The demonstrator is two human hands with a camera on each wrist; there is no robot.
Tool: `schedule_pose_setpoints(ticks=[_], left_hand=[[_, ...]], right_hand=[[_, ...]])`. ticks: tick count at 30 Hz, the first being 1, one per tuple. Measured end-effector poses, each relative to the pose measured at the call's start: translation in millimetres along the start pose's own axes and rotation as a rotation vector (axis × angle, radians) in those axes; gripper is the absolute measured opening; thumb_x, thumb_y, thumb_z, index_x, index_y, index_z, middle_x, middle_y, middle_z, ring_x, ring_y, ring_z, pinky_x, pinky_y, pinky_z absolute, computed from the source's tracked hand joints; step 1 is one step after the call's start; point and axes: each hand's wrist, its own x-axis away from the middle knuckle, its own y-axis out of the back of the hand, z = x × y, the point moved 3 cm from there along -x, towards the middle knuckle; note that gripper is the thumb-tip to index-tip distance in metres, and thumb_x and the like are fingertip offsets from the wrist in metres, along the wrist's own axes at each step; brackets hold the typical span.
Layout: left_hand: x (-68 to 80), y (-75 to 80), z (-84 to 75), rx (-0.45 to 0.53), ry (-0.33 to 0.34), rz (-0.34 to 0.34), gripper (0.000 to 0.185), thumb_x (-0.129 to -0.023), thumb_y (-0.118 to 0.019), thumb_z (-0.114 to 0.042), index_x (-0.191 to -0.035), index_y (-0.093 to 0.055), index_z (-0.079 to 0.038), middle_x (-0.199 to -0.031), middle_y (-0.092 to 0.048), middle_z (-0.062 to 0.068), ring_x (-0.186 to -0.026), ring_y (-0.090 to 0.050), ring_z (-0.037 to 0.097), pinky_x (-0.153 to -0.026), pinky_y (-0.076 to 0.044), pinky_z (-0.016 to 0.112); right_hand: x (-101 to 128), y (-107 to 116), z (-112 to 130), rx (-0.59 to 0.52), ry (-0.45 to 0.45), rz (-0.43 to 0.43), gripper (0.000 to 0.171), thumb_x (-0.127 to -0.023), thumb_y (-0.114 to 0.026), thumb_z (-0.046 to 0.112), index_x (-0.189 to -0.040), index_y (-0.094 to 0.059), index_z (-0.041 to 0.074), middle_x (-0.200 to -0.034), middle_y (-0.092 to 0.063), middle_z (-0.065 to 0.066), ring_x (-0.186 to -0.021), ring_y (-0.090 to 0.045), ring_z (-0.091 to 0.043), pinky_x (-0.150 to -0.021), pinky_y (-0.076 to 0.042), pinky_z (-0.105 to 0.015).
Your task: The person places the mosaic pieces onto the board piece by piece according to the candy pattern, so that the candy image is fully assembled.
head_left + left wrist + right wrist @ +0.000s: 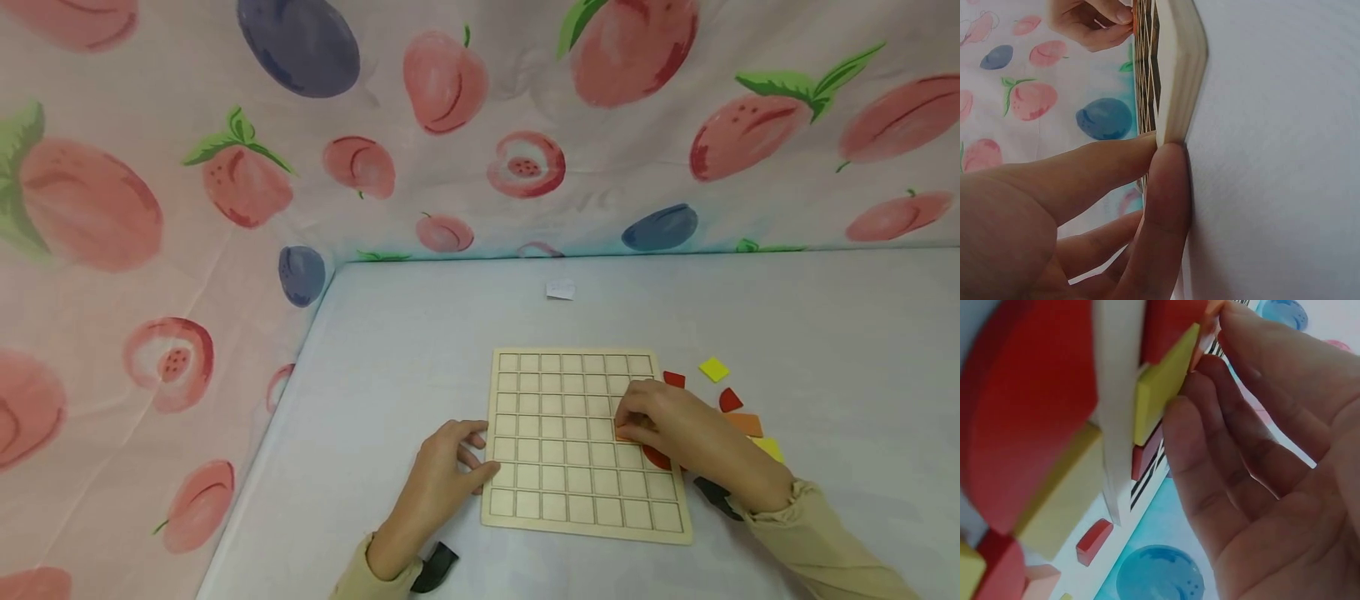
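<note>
A wooden grid board (570, 500) lies flat on the pale table. My left hand (480, 454) rests at the board's left edge, with thumb and a fingertip (1147, 147) pressed against the board rim (1179, 69). Over the board's right side, my right hand (626, 429) pinches a small orange piece (622, 434) down on the grid. The right wrist view shows that orange piece (1210, 312) at my fingertips (1235, 325), beside a yellow piece (1163, 381). A red piece (658, 458) lies partly hidden under my right hand.
Loose pieces lie right of the board: red (673, 379), yellow (713, 368), red (730, 401), orange (745, 423), yellow (768, 448). A small white scrap (560, 289) lies farther back. Fruit-print cloth (225, 167) walls the back and left.
</note>
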Motion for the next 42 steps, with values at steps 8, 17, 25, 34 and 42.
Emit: schedule_pose_setpoints(ticks=[8,17,25,34,42], left_hand=[[-0.3,-0.9,0.2,-0.022,0.006,-0.003,0.050,-0.081,-0.080,-0.003,-0.127,-0.061,0.004,-0.100,-0.060,0.006,-0.073,-0.062,0.007,-0.052,-0.055,0.018],[-0.8,-0.9,0.0,-0.047,-0.014,-0.011,0.050,-0.081,-0.080,-0.004,-0.126,-0.061,0.004,-0.100,-0.060,0.005,-0.073,-0.062,0.006,-0.053,-0.055,0.018],[-0.1,0.0,-0.9,-0.036,-0.010,-0.008,0.050,-0.081,-0.079,-0.004,-0.126,-0.060,0.004,-0.100,-0.060,0.006,-0.073,-0.062,0.006,-0.053,-0.055,0.018],[-0.8,-0.8,-0.4,-0.034,-0.009,-0.012,0.049,-0.081,-0.080,-0.004,-0.126,-0.061,0.003,-0.100,-0.060,0.005,-0.073,-0.062,0.006,-0.053,-0.055,0.019],[-1.1,-1.1,0.0,-0.031,-0.006,-0.009,0.050,-0.080,-0.080,-0.004,-0.126,-0.061,0.003,-0.100,-0.060,0.005,-0.072,-0.061,0.006,-0.053,-0.055,0.019]], right_hand=[[1.1,0.5,1.4,0.055,0.007,-0.006,0.014,-0.085,-0.078,0.018,-0.083,-0.067,0.027,-0.087,-0.057,0.014,-0.077,-0.052,-0.002,-0.066,-0.052,-0.020],[6.6,11.0,-4.9,0.131,0.071,-0.132,0.016,-0.080,-0.082,0.017,-0.088,-0.069,0.019,-0.089,-0.060,0.011,-0.080,-0.054,-0.009,-0.068,-0.052,-0.025],[9.9,20.7,-12.0,0.200,0.037,-0.145,0.017,-0.079,-0.083,0.014,-0.091,-0.071,0.016,-0.096,-0.064,0.004,-0.089,-0.056,-0.016,-0.072,-0.056,-0.032],[12.4,27.4,-25.7,0.197,-0.056,-0.131,0.014,-0.084,-0.078,0.011,-0.097,-0.073,0.010,-0.104,-0.066,-0.005,-0.099,-0.058,-0.025,-0.084,-0.059,-0.047],[11.0,28.1,-41.0,0.208,-0.158,-0.081,0.031,-0.084,-0.079,0.015,-0.111,-0.071,0.002,-0.114,-0.064,-0.017,-0.108,-0.056,-0.036,-0.095,-0.053,-0.057]])
